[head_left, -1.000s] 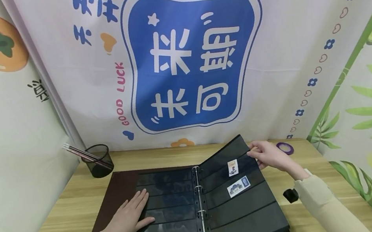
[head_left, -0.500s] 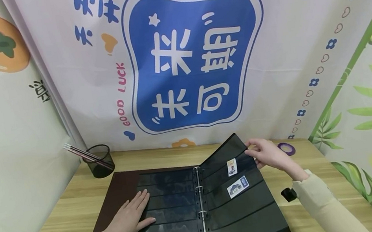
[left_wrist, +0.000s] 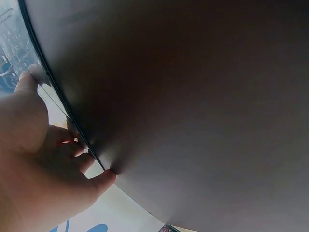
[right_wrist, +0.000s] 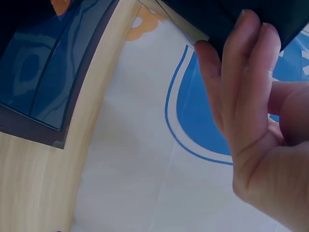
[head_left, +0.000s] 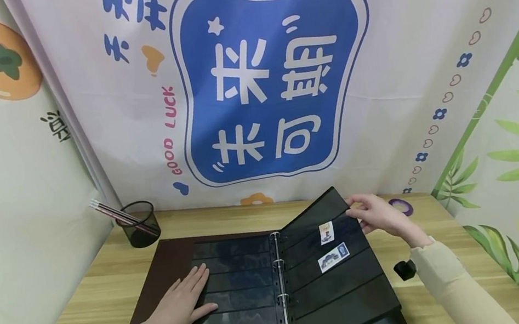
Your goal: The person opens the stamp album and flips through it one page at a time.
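Note:
A ring-bound stamp album (head_left: 155,271) with a dark brown cover lies open. My left hand (head_left: 175,306) rests flat, fingers spread, over the left black page (head_left: 243,297) near its outer edge. In the left wrist view the fingertips (left_wrist: 107,178) touch the edge of a dark sheet. My right hand (head_left: 380,213) pinches the outer edge of the right album page (head_left: 339,306), whose far corner is raised off the pages below. Two stamps sit in that page's strips: a small upright one (head_left: 326,233) and a wider blue-and-white one (head_left: 334,258). Metal rings (head_left: 283,295) run down the middle.
A black mesh pen cup (head_left: 139,226) holding several pencils stands at the back left of the wooden table (head_left: 85,303). Behind the right hand lies a purple tape roll (head_left: 402,207). A printed cloth (head_left: 272,71) hangs close behind the table.
The right hand and the raised page edge shift slightly left, then back right. The page's near corner now stands higher, showing more of the page beneath. The left hand stays in place.

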A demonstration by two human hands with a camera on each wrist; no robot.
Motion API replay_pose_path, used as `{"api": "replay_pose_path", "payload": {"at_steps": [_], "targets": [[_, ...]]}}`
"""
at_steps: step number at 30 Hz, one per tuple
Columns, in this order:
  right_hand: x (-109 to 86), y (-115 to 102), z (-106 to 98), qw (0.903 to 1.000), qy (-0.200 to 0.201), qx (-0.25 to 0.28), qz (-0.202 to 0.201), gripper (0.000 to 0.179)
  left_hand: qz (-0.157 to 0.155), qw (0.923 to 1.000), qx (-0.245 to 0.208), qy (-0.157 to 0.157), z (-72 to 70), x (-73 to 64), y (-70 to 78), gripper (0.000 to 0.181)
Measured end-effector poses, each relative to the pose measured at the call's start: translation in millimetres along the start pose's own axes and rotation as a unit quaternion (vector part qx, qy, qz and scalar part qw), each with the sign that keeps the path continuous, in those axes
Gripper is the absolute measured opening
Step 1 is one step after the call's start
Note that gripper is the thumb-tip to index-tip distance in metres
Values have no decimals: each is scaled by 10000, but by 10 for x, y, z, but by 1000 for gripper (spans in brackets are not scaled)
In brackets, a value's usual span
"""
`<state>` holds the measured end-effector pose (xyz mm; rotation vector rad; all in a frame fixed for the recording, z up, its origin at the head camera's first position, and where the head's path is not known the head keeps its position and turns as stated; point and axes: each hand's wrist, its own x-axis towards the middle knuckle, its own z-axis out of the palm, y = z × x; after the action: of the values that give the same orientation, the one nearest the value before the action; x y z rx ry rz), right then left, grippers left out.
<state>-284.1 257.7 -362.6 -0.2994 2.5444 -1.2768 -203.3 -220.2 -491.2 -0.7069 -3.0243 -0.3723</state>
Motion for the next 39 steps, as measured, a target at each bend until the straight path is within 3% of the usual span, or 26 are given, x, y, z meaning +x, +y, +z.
{"api": "replay_pose_path", "payload": {"at_steps": [9,12,16,27,34,39], "targets": [[-11,154,-73,9954,-246,852,375,34,16,10000,55,24,17,5,-20,85],[-30,147,-98,9951,-257,896,332,38,10,10000,82,35,16,6,-30,86],[-26,80,-105,9961,-232,804,289,41,11,10000,57,27,18,9,-35,86],[63,-197,-27,9936,-432,1009,265,28,-31,10000,-40,-59,11,18,-18,86],[81,-225,66,9806,-414,1864,450,23,-18,10000,-12,-58,8,16,-16,86],[56,-195,219,9643,-572,2544,451,47,19,10000,-10,7,4,5,-7,85]]}}
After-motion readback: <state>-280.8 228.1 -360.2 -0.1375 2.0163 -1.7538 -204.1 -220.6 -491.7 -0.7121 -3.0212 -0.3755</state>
